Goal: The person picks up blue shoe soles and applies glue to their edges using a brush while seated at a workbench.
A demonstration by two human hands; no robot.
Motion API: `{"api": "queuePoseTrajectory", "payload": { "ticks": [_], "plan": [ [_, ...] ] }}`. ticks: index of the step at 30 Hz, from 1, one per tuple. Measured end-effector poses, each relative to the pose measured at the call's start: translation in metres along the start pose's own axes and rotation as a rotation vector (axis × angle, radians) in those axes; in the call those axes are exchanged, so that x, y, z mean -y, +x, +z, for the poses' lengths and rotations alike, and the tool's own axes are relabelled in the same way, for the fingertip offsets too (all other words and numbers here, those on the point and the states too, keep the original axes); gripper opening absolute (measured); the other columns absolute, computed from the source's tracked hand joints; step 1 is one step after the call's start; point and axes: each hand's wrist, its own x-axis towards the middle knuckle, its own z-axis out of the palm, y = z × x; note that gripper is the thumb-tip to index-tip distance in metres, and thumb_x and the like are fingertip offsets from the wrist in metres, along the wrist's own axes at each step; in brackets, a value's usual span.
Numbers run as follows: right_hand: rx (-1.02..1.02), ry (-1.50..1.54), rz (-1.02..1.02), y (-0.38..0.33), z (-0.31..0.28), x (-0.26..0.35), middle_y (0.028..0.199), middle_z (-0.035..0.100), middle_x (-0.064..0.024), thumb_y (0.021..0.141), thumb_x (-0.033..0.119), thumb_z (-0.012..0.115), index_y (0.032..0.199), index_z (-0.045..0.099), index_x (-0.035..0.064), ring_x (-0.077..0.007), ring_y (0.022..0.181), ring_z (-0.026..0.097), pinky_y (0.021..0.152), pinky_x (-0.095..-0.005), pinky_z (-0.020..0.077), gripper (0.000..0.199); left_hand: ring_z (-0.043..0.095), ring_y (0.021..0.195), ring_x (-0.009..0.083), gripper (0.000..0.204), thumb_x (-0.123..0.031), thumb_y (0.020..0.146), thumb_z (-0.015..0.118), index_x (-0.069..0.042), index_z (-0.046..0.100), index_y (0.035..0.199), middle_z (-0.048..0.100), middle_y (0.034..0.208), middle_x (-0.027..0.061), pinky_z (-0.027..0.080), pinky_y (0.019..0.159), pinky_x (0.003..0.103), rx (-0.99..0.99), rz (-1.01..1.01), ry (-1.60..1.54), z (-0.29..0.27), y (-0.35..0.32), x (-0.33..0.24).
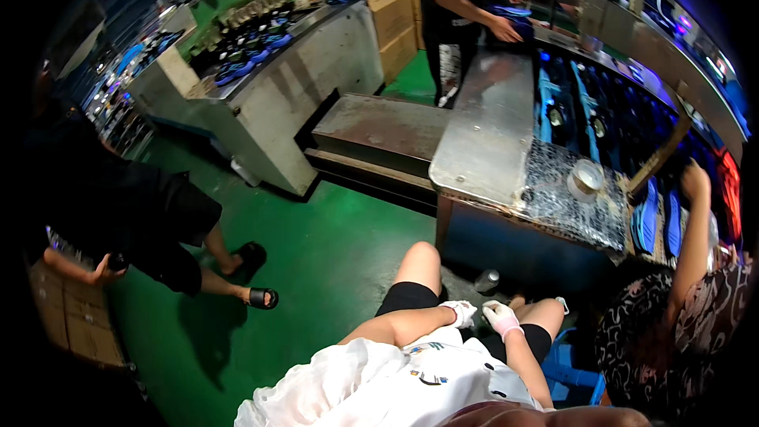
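Note:
My left hand [462, 313], in a white glove, is over my lap with its fingers bent inward. Close by on its right, my right hand [501, 319] wears a white glove with a pinkish cuff; its fingers curl toward the left hand. The two hands are a small gap apart, and both look closed. Anything between their fingers is too small to make out. Just beyond them, a grey cylindrical container [487, 281] stands low by the bench. My bare knees and black shorts surround the hands.
A metal-topped bench [482, 134] ahead carries a tin [585, 179] on wrapped plastic. Blue shoe soles [647, 217] lie on the line at right, where a person in patterned clothing [652, 332] reaches. A blue stool [569, 368] is beside me. Another person [158, 221] stands left.

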Motion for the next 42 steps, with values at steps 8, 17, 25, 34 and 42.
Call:
{"api": "queuePoseTrajectory", "payload": {
  "ticks": [8, 17, 25, 34, 42],
  "plan": [
    [0.063, -0.033, -0.002, 0.0, -0.003, 0.005, 0.097, 0.07, -0.0119, 0.087, 0.034, 0.055, 0.109, 0.065, 0.0054, -0.0243, 0.096, 0.066, 0.087, -0.0323, 0.0485, 0.037, 0.06, 0.107, 0.0339, 0.045, -0.037, 0.085, 0.059, -0.001, 0.063, 0.112, 0.063, 0.113, 0.021, 0.049, 0.09, 0.042, -0.004, -0.019, 0.001, 0.004, 0.007, 0.003],
    [0.058, -0.063, -0.01, -0.002, -0.001, 0.003, 0.096, 0.07, -0.013, 0.087, 0.036, 0.054, 0.11, 0.065, 0.0068, -0.0267, 0.095, 0.066, 0.086, -0.0333, 0.0482, 0.039, 0.062, 0.104, 0.0348, 0.04, -0.036, 0.085, 0.058, -0.002, 0.067, 0.106, 0.065, 0.108, 0.021, 0.05, 0.088, 0.042, 0.016, -0.038, -0.015, -0.007, -0.008, -0.006],
    [0.045, -0.08, -0.012, -0.002, -0.002, 0.006, 0.099, 0.069, -0.0145, 0.087, 0.038, 0.055, 0.11, 0.065, 0.0087, -0.0288, 0.098, 0.065, 0.088, -0.0344, 0.0476, 0.039, 0.064, 0.098, 0.0341, 0.041, -0.04, 0.086, 0.057, -0.004, 0.069, 0.102, 0.067, 0.102, 0.0199, 0.051, 0.083, 0.043, -0.049, -0.012, 0.006, 0.008, 0.007, 0.009],
    [0.067, -0.086, 0.029, -0.007, -0.009, 0.02, 0.1, 0.068, -0.0144, 0.088, 0.038, 0.054, 0.112, 0.064, 0.0099, -0.0278, 0.097, 0.065, 0.087, -0.0338, 0.0476, 0.038, 0.067, 0.089, 0.0313, 0.043, -0.042, 0.084, 0.056, -0.004, 0.07, 0.096, 0.069, 0.093, 0.0186, 0.052, 0.077, 0.041, -0.077, 0.068, -0.001, 0.005, 0.007, 0.009],
    [0.082, -0.088, 0.001, -0.003, -0.005, 0.016, 0.106, 0.067, -0.0156, 0.088, 0.037, 0.055, 0.111, 0.064, 0.0115, -0.0306, 0.103, 0.062, 0.091, -0.0361, 0.0462, 0.036, 0.065, 0.096, 0.0322, 0.036, -0.038, 0.086, 0.059, -0.007, 0.069, 0.101, 0.068, 0.098, 0.0169, 0.051, 0.082, 0.041, -0.035, -0.042, 0.008, 0.007, 0.012, 0.012]
  ]
}}
